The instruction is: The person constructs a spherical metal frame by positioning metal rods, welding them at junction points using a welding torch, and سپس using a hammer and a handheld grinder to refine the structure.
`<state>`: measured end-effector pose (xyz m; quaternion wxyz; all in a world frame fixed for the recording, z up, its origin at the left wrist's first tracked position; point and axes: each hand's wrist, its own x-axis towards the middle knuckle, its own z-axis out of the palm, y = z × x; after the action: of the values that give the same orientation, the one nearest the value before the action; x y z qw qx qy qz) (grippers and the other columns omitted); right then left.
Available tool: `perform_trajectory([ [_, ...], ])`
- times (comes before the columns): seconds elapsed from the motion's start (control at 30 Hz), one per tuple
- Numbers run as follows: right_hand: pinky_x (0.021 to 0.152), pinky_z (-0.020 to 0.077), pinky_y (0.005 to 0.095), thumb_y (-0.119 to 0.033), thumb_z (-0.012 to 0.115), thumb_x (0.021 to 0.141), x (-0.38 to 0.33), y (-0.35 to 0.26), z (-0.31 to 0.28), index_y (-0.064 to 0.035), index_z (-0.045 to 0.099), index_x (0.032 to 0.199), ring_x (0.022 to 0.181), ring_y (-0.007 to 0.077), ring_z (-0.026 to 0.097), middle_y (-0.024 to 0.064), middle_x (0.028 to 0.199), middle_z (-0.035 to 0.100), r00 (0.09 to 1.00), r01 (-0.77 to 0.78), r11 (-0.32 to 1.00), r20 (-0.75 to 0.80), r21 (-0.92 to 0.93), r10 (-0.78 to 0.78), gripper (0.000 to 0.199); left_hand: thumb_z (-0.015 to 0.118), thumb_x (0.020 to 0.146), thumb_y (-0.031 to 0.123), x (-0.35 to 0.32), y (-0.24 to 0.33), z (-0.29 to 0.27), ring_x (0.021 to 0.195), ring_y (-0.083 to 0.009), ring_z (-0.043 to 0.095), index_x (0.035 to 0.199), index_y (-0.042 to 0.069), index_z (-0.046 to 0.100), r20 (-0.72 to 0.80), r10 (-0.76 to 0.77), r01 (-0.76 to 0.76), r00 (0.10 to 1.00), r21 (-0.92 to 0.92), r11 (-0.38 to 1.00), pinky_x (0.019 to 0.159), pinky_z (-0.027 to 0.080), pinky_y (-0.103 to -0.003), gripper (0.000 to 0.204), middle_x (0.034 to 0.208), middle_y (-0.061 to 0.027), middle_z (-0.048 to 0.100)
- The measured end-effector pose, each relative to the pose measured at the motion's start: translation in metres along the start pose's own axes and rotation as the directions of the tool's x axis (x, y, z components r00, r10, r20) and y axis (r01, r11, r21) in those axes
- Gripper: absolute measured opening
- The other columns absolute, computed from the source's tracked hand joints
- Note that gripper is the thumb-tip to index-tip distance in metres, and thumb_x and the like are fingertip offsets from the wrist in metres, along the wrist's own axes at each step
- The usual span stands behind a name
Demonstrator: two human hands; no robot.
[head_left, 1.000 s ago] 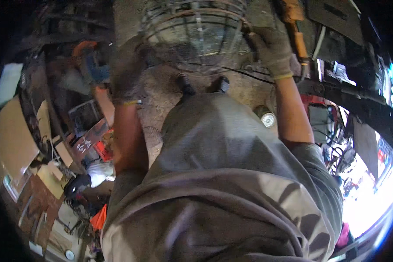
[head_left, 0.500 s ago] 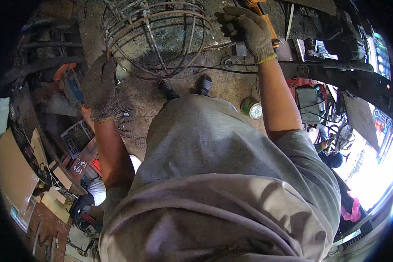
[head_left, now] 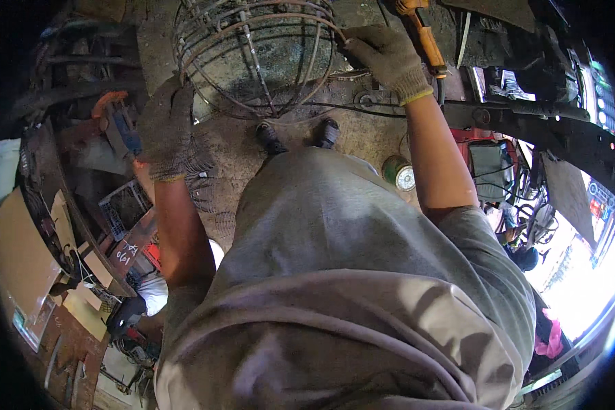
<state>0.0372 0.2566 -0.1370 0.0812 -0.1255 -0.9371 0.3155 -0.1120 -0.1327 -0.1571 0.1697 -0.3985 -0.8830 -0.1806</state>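
A domed cage of bent metal rods (head_left: pixel 255 58) stands on the floor in front of me, its ribs meeting near my feet. My right hand (head_left: pixel 389 63), in a grey knitted glove with a yellow cuff, pinches the right end of its rim between thumb and fingers. At the opposite side my left hand (head_left: pixel 165 133), gloved alike, has its fingertips at the cage's left rim. Shadow blurs those fingers, but they look closed on the rod. An orange tool (head_left: pixel 428 42) with a dark cable lies just beyond my right hand.
A round green can (head_left: pixel 398 173) stands right of my feet. A dark cable (head_left: pixel 383 111) crosses the floor before me. Left are a blue-and-orange tool (head_left: pixel 119 130), a plastic crate (head_left: pixel 124 207) and cardboard (head_left: pixel 24 253). A red-framed machine (head_left: pixel 490 164) stands at the right.
My right hand has come down and inward from beside the orange tool and closed on the cage's rim. The view has shifted slightly; my left hand stays by the left rim.
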Motion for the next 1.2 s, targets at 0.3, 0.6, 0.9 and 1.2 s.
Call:
perform_trajectory([
  [0.3, 0.088, 0.0541, 0.0423, -0.045, 0.065, 0.092, 0.003, 0.007, 0.007, -0.0154, 0.077, 0.112, 0.102, 0.0334, 0.070, 0.0134, 0.107, 0.074, 0.999, 0.047, 0.993, -0.011, -0.110, -0.048, 0.037, 0.069, 0.094, 0.036, 0.003, 0.015, -0.003, 0.103, -0.0308, 0.072, 0.117, 0.008, 0.073, 0.067, -0.304, 0.311, 0.950, -0.223, 0.924, 0.089, 0.054, -0.040, 0.037, 0.113, -0.0163, 0.074],
  [0.6, 0.090, 0.0531, 0.0440, -0.044, 0.066, 0.092, 0.003, 0.013, 0.010, -0.0146, 0.077, 0.110, 0.102, 0.0355, 0.069, 0.0139, 0.108, 0.073, 1.000, 0.011, 1.000, -0.010, 0.022, -0.010, 0.036, 0.069, 0.095, 0.032, 0.009, 0.015, -0.007, 0.105, -0.0319, 0.071, 0.117, 0.005, 0.072, 0.081, -0.235, 0.246, 0.969, -0.192, 0.950, 0.089, 0.054, -0.039, 0.035, 0.113, -0.0168, 0.073],
  [0.9, 0.087, 0.0529, 0.0431, -0.041, 0.064, 0.094, 0.000, 0.007, 0.009, -0.0136, 0.077, 0.111, 0.100, 0.0360, 0.069, 0.0144, 0.106, 0.074, 0.994, 0.064, 0.995, -0.081, -0.079, -0.070, 0.035, 0.064, 0.098, 0.034, 0.017, 0.018, -0.017, 0.105, -0.0319, 0.070, 0.123, 0.005, 0.069, 0.238, -0.321, 0.370, 0.917, -0.204, 0.906, 0.089, 0.053, -0.038, 0.039, 0.116, -0.0190, 0.071],
  [1.2, 0.084, 0.0539, 0.0434, -0.033, 0.062, 0.095, 0.000, 0.005, 0.011, -0.0098, 0.075, 0.110, 0.098, 0.0354, 0.070, 0.0164, 0.104, 0.073, 0.999, -0.028, 1.000, -0.021, -0.001, 0.028, 0.031, 0.060, 0.101, 0.038, 0.011, 0.002, -0.011, 0.111, -0.0291, 0.069, 0.129, 0.003, 0.065, 0.223, -0.243, 0.299, 0.944, -0.268, 0.916, 0.090, 0.053, -0.039, 0.045, 0.121, -0.0202, 0.070],
])
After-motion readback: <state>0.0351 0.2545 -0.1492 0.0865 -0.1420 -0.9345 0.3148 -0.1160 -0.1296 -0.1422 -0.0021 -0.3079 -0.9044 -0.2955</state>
